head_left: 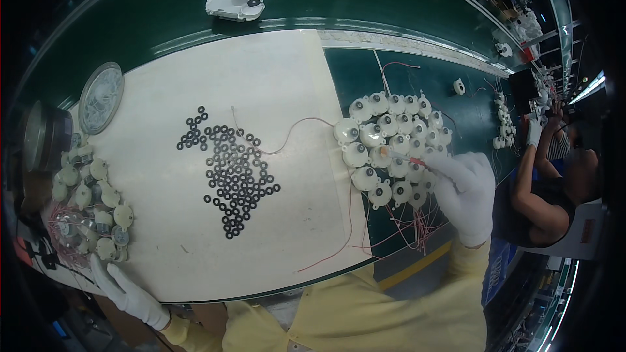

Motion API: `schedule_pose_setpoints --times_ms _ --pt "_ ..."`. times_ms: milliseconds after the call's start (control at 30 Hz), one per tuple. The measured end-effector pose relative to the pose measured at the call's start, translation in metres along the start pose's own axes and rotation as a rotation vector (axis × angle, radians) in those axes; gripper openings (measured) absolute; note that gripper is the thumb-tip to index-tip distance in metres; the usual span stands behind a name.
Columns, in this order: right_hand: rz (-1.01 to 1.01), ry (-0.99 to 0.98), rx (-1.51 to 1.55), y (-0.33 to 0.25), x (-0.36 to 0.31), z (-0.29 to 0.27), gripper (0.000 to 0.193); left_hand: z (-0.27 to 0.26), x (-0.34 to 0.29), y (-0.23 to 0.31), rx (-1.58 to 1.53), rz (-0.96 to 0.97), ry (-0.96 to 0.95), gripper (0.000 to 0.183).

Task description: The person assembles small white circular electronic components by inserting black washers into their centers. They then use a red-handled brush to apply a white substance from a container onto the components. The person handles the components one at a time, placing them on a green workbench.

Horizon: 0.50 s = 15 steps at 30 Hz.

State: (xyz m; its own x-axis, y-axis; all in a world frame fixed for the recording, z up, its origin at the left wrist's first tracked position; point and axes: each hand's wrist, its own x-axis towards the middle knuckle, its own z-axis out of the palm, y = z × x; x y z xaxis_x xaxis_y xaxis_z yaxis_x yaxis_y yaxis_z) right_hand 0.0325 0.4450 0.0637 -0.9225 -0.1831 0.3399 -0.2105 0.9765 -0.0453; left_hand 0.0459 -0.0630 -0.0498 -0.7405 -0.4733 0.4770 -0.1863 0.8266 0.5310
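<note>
My right hand, in a white glove, grips a slim tool with a red and pale shaft. Its tip reaches over a cluster of round, cream-coloured small motors with dark centres and pink wires. Whether the tip touches one of them I cannot tell. Also gloved, my left hand lies by the table's near left edge, fingers stretched out and nothing visible in it. Just beyond its fingertips is a heap of similar cream motors with tangled pink wires. Many small black rings are spread over the white board between my hands.
Behind the heap stand a round clear-lidded dish and a dark round container. A white plastic housing rests on the green surface at the far side. To the right sits a co-worker beside more motors.
</note>
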Motion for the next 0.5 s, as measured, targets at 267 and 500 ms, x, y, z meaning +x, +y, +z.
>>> schedule_pose_setpoints --times_ms 267,500 --pt "-0.003 0.024 -0.013 0.0022 -0.0021 -0.0059 0.039 -0.0016 -0.0003 0.0044 0.005 -0.012 0.001 0.038" --pt "-0.055 0.042 -0.035 -0.0034 0.0021 0.0009 0.038 0.0019 0.0 0.0028 -0.014 -0.028 -0.008 0.038"
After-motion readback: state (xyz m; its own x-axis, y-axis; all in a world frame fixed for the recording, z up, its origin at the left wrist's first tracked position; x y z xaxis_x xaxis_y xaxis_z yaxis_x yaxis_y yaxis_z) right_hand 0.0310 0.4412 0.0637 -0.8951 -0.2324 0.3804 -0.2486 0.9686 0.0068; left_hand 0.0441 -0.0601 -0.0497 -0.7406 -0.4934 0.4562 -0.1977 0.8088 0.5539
